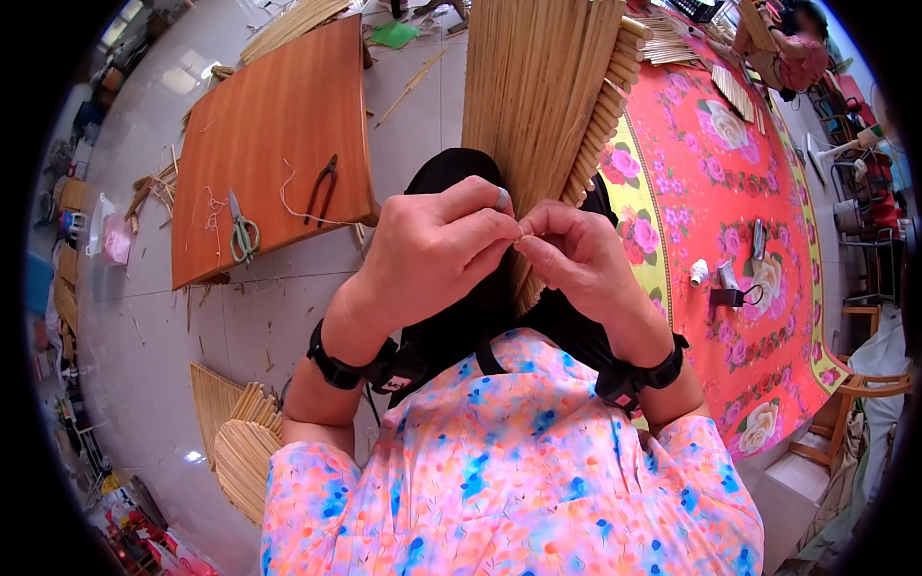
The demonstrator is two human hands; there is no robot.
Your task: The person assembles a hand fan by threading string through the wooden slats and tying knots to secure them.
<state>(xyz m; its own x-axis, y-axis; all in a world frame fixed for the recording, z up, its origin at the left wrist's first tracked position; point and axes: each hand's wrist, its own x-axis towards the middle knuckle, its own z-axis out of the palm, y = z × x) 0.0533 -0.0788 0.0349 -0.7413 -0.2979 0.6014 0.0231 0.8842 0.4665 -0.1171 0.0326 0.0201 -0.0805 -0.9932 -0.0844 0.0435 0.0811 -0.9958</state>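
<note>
My left hand (pixel 432 235) and my right hand (pixel 583 259) meet above my lap, fingertips pinched together and almost touching. Something tiny and pale sits between them, too small to name. A grey-white band, perhaps a ring or thimble, circles a finger (pixel 502 199) of the left hand. Just beyond the hands, a fan-shaped bundle of pale straw-like stalks (pixel 538 96) leans on my black-clad legs. Its lower end is partly hidden by the right hand.
At left stands a brown wooden board or low table (pixel 269 125) with green-handled scissors (pixel 243 235), dark pliers (pixel 323 190) and loose thread (pixel 288 195). A red floral cloth (pixel 691 192) spreads at right. More stalk bundles (pixel 252 451) lie lower left. Another person (pixel 802 58) is far right.
</note>
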